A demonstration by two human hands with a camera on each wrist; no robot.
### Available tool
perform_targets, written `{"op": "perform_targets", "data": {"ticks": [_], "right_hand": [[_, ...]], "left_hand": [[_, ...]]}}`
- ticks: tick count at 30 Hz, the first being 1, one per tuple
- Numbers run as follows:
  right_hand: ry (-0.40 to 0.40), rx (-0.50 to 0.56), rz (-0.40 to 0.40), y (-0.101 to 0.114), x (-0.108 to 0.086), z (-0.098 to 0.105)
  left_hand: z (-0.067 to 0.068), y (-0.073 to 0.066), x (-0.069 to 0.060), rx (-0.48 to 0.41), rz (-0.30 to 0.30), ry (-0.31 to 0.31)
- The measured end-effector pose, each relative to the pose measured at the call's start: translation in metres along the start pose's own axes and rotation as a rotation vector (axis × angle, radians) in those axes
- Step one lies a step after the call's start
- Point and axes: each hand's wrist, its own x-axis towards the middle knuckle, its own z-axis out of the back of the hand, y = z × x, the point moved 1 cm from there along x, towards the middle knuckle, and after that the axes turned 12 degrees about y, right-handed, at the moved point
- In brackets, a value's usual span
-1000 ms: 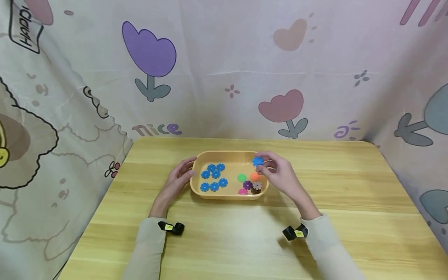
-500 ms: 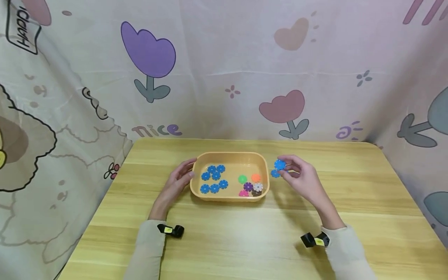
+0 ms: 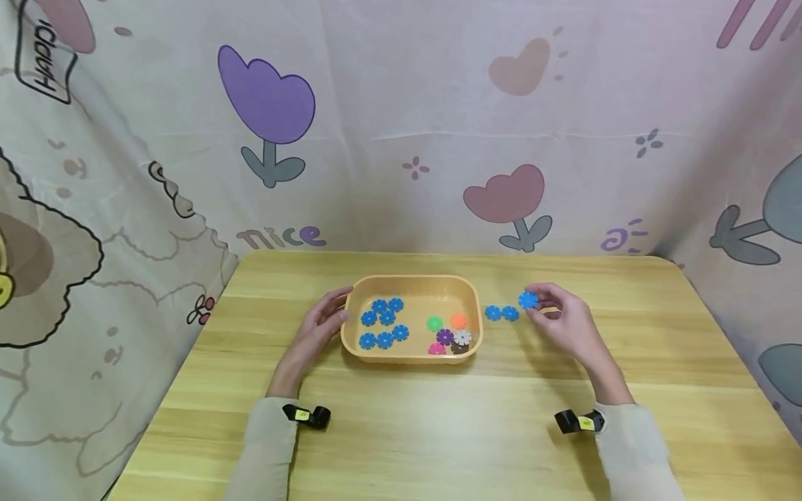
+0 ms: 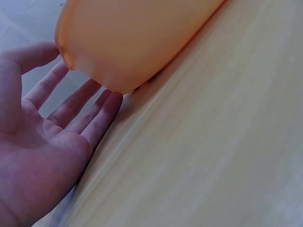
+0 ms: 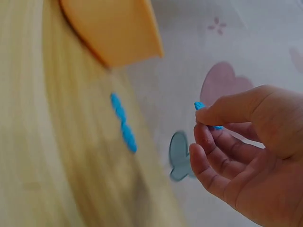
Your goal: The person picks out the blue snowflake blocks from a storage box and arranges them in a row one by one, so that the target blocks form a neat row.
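Note:
A shallow yellow-orange plastic tray (image 3: pixel 413 360) stands on the wooden table. My left hand (image 3: pixel 318 327) rests on its left end; in the left wrist view the fairly straight fingers (image 4: pixel 109 113) touch the tray wall (image 4: pixel 132 42). To the tray's right, my right hand (image 3: pixel 567 323) pinches a blue notched plastic disc (image 3: pixel 528 300) between thumb and fingers, held above the table. Two more blue discs (image 3: pixel 493 313) lie side by side on the table, between the tray and that hand. The right wrist view shows the held disc (image 5: pixel 199 105) mostly covered by the thumb.
Several blue discs (image 3: pixel 387 317) lie in the tray's left half. Green (image 3: pixel 434 323), orange (image 3: pixel 459 321), purple (image 3: pixel 445 337), white (image 3: pixel 462 337), pink (image 3: pixel 436 348) and dark brown (image 3: pixel 460 348) discs sit at its right. A printed cloth (image 3: pixel 401 139) hangs behind the table (image 3: pixel 401 438).
My right hand has moved right, from over the tray's right end to beyond it, carrying the blue disc. Two discs on the table have come into sight. My left hand stays at the tray.

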Motion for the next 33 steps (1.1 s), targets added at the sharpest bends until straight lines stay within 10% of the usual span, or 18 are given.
{"op": "perform_targets", "data": {"ticks": [14, 33], "right_hand": [[0.067, -0.057, -0.119, -0.043, 0.001, -0.007], [0.112, -0.099, -0.17, -0.047, 0.001, -0.008]], "left_hand": [[0.004, -0.001, -0.003, 0.008, 0.0, 0.011], [0.003, 0.0, 0.001, -0.013, -0.015, 0.028]]}}
